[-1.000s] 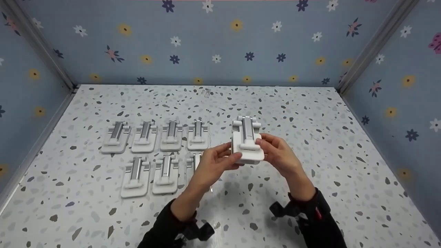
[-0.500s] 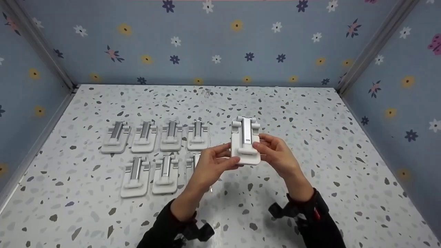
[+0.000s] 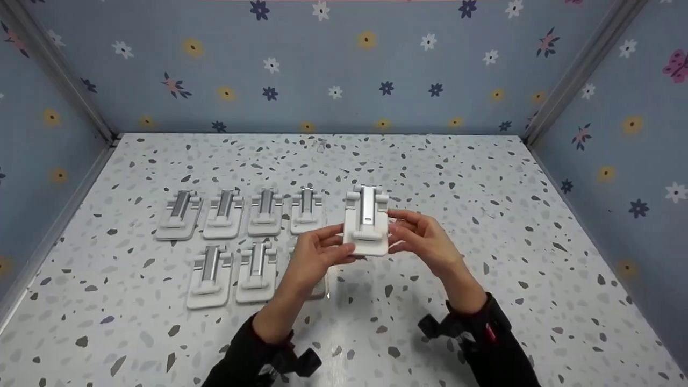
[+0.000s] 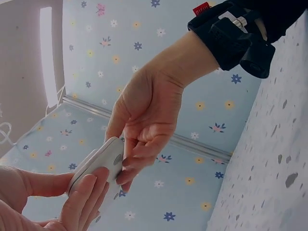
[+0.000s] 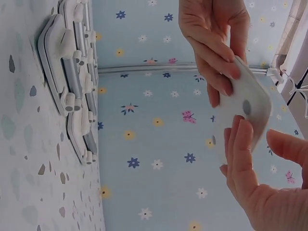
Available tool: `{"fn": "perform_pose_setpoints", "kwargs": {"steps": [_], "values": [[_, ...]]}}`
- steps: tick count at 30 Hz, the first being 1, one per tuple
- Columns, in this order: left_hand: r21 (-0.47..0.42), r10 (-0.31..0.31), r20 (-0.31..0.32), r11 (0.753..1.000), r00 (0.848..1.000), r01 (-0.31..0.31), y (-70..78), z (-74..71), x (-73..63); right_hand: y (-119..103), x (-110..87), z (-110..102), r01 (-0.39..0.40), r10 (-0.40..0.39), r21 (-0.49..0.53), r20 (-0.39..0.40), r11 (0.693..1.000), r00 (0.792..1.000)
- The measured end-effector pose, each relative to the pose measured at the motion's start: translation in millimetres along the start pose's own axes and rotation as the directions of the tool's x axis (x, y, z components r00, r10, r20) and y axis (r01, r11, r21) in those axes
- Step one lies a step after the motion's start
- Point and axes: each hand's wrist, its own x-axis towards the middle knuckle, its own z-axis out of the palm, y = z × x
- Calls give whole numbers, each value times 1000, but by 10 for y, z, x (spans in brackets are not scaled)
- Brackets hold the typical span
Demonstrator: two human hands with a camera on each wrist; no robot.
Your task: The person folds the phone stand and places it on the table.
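A folded white phone stand [image 3: 367, 215] with a silver telescopic arm is held above the table, its arm side up in the head view. My left hand [image 3: 313, 259] pinches its left lower edge, thumb on top and fingers beneath. At the right edge is my right hand [image 3: 427, 242]. In the right wrist view, the right hand's fingers [image 5: 243, 159] reach the underside of the stand [image 5: 252, 98], which has grey oval pads, while the thumb stands apart from it. The left wrist view shows the stand [image 4: 109, 156] tilted between both hands.
Several similar folded phone stands lie in two rows on the left: a back row with one stand [image 3: 180, 215] at its end, and a front row with another stand [image 3: 209, 279]. My left forearm partly covers one front stand [image 3: 319, 290]. Flowered walls [image 3: 344, 64] enclose the speckled table [image 3: 430, 333].
The stand's two offset layers have come into line, making it look flatter. Both hands and the stand have shifted left, and the right thumb has come off its top.
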Motion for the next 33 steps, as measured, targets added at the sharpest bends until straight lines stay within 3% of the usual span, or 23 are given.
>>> {"fn": "perform_pose_setpoints", "kwargs": {"steps": [4,12,18,20,22,25,29,33], "values": [[31,-53,-117,998,992,57,-7,-239,-41,27,18,-33,15,-14,-87,9,996,1000],[112,-122,-301,980,946,162,7,-954,-263,179,52,-181,18,-33,-277,-50,961,998],[124,-174,-391,963,904,239,-217,-1794,-468,216,-2,-327,21,-63,-470,-75,882,995],[88,-165,-410,972,897,219,-335,-2089,-533,180,-36,-358,16,-69,-514,-84,858,994],[58,-166,-433,976,886,211,-318,-2256,-631,178,-59,-419,0,-63,-547,-97,837,993],[24,-152,-467,983,871,184,-418,-2586,-720,251,-54,-576,-29,-47,-596,-113,802,993],[74,-193,-527,960,827,271,-462,-2867,-805,325,-29,-805,-84,-23,-675,-147,733,989],[128,-252,-554,916,794,379,-469,-3011,-887,303,-31,-987,-169,21,-743,-203,648,979]]}}
